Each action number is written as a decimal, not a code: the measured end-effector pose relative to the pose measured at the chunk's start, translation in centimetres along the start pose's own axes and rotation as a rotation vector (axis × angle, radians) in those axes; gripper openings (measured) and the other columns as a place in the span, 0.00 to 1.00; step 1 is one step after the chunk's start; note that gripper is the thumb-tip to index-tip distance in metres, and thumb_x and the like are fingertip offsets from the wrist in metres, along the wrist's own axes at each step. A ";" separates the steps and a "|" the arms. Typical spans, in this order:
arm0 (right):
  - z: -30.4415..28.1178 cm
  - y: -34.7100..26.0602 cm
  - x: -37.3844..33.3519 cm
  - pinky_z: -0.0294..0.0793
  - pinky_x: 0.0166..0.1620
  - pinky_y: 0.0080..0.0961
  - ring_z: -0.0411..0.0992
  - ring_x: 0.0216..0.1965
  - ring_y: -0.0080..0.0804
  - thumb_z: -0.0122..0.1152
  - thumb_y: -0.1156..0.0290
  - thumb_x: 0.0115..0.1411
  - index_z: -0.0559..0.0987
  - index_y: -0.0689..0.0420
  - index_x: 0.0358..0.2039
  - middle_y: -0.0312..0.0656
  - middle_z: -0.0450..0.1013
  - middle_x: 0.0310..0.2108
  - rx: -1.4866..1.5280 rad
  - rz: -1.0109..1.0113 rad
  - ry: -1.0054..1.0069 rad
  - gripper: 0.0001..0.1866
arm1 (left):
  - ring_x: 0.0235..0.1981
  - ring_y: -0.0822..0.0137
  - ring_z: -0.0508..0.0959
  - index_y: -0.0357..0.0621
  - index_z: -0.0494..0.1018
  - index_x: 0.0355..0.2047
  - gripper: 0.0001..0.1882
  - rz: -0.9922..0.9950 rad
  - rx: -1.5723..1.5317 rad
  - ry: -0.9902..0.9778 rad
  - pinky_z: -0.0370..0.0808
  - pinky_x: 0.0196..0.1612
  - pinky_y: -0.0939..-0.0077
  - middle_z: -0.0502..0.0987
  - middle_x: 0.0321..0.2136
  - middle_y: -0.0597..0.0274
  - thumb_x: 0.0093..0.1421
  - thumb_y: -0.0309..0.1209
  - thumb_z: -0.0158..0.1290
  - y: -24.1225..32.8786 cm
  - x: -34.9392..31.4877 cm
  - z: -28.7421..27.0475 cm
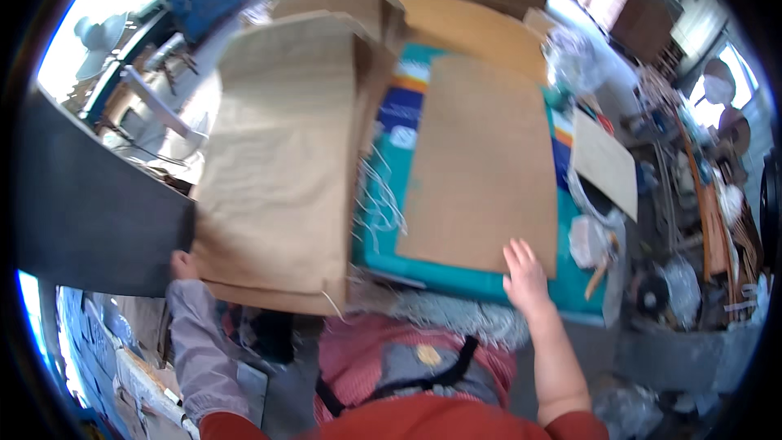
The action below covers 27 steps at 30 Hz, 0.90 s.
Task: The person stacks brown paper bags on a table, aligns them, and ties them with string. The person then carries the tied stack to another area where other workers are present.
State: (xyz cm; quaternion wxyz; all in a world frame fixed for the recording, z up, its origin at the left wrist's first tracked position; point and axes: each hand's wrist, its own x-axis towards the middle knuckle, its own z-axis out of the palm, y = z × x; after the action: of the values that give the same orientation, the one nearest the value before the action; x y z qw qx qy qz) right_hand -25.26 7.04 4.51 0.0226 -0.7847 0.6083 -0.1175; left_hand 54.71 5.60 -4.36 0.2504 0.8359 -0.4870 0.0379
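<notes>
A tall stack of brown paper sacks (281, 155) lies at my left, with white threads hanging from its right side. My left hand (184, 266), in a grey sleeve cover, is closed at the stack's near left corner, apparently pinching the edge of a sack; some of its fingers are hidden. A single flat brown paper sack (487, 163) lies on a teal printed sheet (383, 253) to the right of the stack. Over its near right edge rests my right hand (527, 279), fingers stretched out and holding nothing.
A dark panel (102, 204) borders the stack on the left. Behind stands a rounded tan board (472, 28). Right of the flat sack are a pale square board (604, 163) over a round container and a wooden-handled tool (600, 275). Shelves with clutter line the far right.
</notes>
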 end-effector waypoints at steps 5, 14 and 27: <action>1.8 5.0 -1.1 0.77 0.40 0.31 0.74 0.42 0.40 0.57 0.77 0.44 0.76 0.63 0.33 0.47 0.74 0.38 -0.181 -0.215 0.068 0.12 | 0.39 0.51 0.75 0.38 0.73 0.43 0.12 0.474 0.010 0.309 0.72 0.43 0.59 0.76 0.36 0.52 0.58 0.26 0.53 27.4 -6.3 -6.8; -0.4 3.0 -4.7 0.77 0.33 0.33 0.75 0.34 0.37 0.55 0.76 0.49 0.77 0.60 0.27 0.43 0.75 0.32 0.071 -0.186 0.159 0.04 | 0.43 0.55 0.73 0.40 0.74 0.36 0.13 1.172 -0.291 -0.534 0.69 0.44 0.61 0.74 0.38 0.54 0.47 0.27 0.57 44.8 -24.4 -2.4; -9.1 16.4 -8.6 0.72 0.31 0.34 0.71 0.28 0.37 0.65 0.72 0.49 0.76 0.55 0.35 0.39 0.67 0.27 -0.316 0.180 0.304 0.11 | 0.37 0.55 0.76 0.45 0.78 0.28 0.12 1.236 0.043 -0.920 0.72 0.40 0.59 0.77 0.31 0.57 0.50 0.40 0.58 40.7 -30.3 8.2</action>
State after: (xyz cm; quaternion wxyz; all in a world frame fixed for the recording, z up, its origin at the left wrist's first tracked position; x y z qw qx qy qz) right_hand -44.74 12.05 9.08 -0.1820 -0.6943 0.6830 -0.1351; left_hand 3.49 9.68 -5.26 -0.0602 0.3482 -0.9197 -0.1711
